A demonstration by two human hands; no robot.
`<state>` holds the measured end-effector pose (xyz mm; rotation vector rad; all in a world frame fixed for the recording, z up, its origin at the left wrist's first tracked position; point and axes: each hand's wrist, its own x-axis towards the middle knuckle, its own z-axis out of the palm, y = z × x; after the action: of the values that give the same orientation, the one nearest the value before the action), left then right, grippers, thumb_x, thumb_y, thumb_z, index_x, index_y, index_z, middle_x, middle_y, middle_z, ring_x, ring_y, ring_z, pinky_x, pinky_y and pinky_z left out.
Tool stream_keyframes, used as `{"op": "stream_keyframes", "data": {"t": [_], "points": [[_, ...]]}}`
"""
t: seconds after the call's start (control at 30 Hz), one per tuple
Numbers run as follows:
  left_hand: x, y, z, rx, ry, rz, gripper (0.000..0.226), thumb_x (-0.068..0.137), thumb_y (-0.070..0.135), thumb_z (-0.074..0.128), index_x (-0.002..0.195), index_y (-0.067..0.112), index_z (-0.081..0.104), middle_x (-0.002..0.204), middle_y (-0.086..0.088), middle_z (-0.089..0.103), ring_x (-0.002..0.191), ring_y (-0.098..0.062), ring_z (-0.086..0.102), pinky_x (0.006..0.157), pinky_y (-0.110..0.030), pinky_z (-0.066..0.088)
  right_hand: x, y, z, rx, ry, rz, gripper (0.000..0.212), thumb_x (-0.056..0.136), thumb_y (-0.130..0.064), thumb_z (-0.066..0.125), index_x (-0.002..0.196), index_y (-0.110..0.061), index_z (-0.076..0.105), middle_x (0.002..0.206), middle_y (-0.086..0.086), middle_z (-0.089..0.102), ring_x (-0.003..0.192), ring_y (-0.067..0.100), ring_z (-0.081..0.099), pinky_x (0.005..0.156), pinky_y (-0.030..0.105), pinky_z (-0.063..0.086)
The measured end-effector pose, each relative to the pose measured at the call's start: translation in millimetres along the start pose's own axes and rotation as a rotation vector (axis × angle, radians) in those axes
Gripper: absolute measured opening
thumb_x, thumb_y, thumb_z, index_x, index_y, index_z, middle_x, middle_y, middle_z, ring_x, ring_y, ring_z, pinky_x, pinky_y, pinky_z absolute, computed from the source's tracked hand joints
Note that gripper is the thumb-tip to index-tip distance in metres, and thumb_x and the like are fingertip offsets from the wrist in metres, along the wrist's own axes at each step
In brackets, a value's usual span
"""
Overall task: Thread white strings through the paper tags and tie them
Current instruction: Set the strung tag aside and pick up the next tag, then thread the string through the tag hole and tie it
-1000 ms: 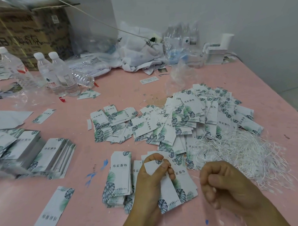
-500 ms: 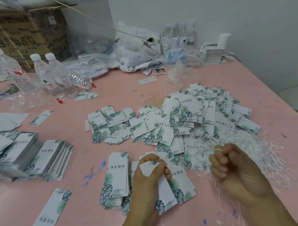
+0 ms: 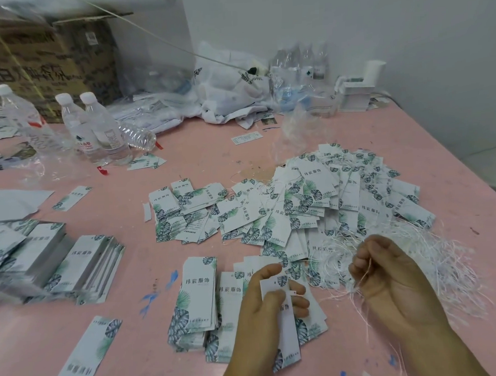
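My left hand [image 3: 267, 306] pinches one white paper tag [image 3: 285, 322] with a leaf print between thumb and fingers, its hole end up. My right hand [image 3: 387, 278] is curled around a few white strings [image 3: 359, 289] that trail down past the wrist. It sits at the near edge of the loose string pile [image 3: 431, 253]. A small stack of tags [image 3: 197, 298] lies just left of my left hand. A wide heap of tags [image 3: 312, 202] covers the middle of the pink table [image 3: 200, 161].
Tidy tag stacks [image 3: 82, 263] lie at the left and a single tag [image 3: 92, 353] at the near left. Water bottles [image 3: 96, 132] stand at the back left before a cardboard box [image 3: 45, 68]. Plastic bags [image 3: 225, 86] and a white holder [image 3: 356, 89] line the back wall.
My right hand has moved right and away from me to the string pile's edge and now holds a few strings. My left hand keeps the same tag, almost in place.
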<state>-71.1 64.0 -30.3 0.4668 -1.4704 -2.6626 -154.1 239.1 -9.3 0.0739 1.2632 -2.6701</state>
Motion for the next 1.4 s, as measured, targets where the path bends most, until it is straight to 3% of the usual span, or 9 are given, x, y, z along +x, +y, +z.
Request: {"op": "stream_keyframes", "data": {"t": [0.07, 0.13, 0.27, 0.4, 0.57, 0.73, 0.9, 1.07, 1.4], "points": [[0.2, 1.2, 1.5, -0.081, 0.001, -0.028, 0.039, 0.074, -0.001, 0.044, 0.113, 0.0, 0.053, 0.084, -0.029, 0.068, 0.067, -0.034, 0.063, 0.059, -0.037, 0.055, -6.1, 5.9, 4.9, -0.085, -0.066, 0.022, 0.019, 0.075, -0.002, 0.059, 0.077, -0.011, 0.075, 0.07, 0.009, 0.067, 0.06, 0.014, 0.064, 0.058, 0.021, 0.056], [-0.1, -2.1, -0.3, -0.005, 0.002, 0.012, 0.03, 0.085, -0.006, 0.04, 0.109, -0.001, 0.057, 0.09, -0.027, 0.071, 0.074, -0.035, 0.069, 0.065, -0.035, 0.059, -14.8, 13.5, 11.4, -0.221, -0.111, 0.011, 0.017, 0.072, -0.004, 0.062, 0.082, -0.009, 0.076, 0.075, 0.014, 0.07, 0.065, 0.019, 0.066, 0.06, 0.022, 0.056], [0.4, -7.0, -4.6, 0.355, 0.033, 0.181, 0.032, 0.089, 0.01, 0.045, 0.1, 0.028, 0.069, 0.1, -0.001, 0.076, 0.092, -0.017, 0.072, 0.073, -0.022, 0.056, -28.6, 28.9, 24.9, -0.529, -0.133, -0.091, 0.018, 0.075, -0.008, 0.07, 0.09, -0.017, 0.075, 0.079, 0.015, 0.074, 0.07, 0.022, 0.072, 0.066, 0.02, 0.055], [-0.4, -7.1, -6.3, 0.499, 0.027, 0.299, 0.03, 0.087, 0.023, 0.051, 0.106, 0.039, 0.068, 0.103, 0.003, 0.075, 0.092, -0.014, 0.07, 0.075, -0.023, 0.054, -33.2, 37.8, 28.0, -0.709, -0.112, -0.148, 0.031, 0.083, 0.005, 0.068, 0.085, -0.026, 0.075, 0.075, 0.007, 0.075, 0.068, 0.015, 0.071, 0.063, 0.015, 0.053], [-4.0, -7.7, -2.0, 0.589, 0.12, 0.501, 0.029, 0.089, 0.02, 0.055, 0.108, 0.037, 0.068, 0.128, 0.018, 0.054, 0.125, -0.006, 0.051, 0.095, -0.014, 0.041, -37.1, 40.3, 30.4, -0.788, -0.07, -0.187, 0.027, 0.084, -0.005, 0.069, 0.085, -0.032, 0.072, 0.071, -0.002, 0.07, 0.06, 0.003, 0.06, 0.058, 0.014, 0.049], [-6.8, -6.8, -0.9, 0.498, 0.104, 0.419, 0.026, 0.086, 0.025, 0.058, 0.105, 0.039, 0.069, 0.108, 0.006, 0.072, 0.097, -0.008, 0.068, 0.081, -0.023, 0.052, -41.4, 45.1, 33.5, -0.831, -0.04, -0.234, 0.028, 0.083, -0.008, 0.072, 0.083, -0.036, 0.072, 0.072, 0.0, 0.07, 0.061, 0.001, 0.059, 0.059, 0.011, 0.049], [-10.7, -7.2, 1.8, 0.448, 0.094, 0.385, 0.02, 0.081, 0.027, 0.065, 0.096, 0.038, 0.073, 0.085, 0.006, 0.076, 0.074, -0.005, 0.07, 0.063, -0.015, 0.052, -41.4, 47.1, 33.6, -0.902, -0.045, -0.255, 0.027, 0.082, -0.009, 0.073, 0.08, -0.036, 0.071, 0.065, 0.0, 0.064, 0.054, -0.001, 0.051, 0.054, 0.013, 0.047], [-10.2, -7.2, 2.9, 0.477, 0.061, 0.43, 0.025, 0.082, 0.024, 0.067, 0.098, 0.043, 0.074, 0.094, 0.008, 0.075, 0.083, -0.007, 0.071, 0.069, -0.019, 0.054, -41.4, 44.4, 34.4, -0.951, -0.043, -0.281, 0.026, 0.08, -0.01, 0.073, 0.077, -0.036, 0.07, 0.064, 0.01, 0.061, 0.052, 0.004, 0.047, 0.051, 0.015, 0.044], [-9.5, -7.2, 2.2, 0.543, -0.055, 0.556, 0.028, 0.088, 0.035, 0.066, 0.113, 0.026, 0.072, 0.105, 0.0, 0.065, 0.1, -0.022, 0.064, 0.083, -0.023, 0.051, -44.7, 34.9, 38.7, -0.951, -0.052, -0.283, 0.034, 0.075, 0.002, 0.073, 0.066, -0.03, 0.067, 0.046, -0.007, 0.049, 0.044, 0.002, 0.037, 0.046, 0.011, 0.035]]}}
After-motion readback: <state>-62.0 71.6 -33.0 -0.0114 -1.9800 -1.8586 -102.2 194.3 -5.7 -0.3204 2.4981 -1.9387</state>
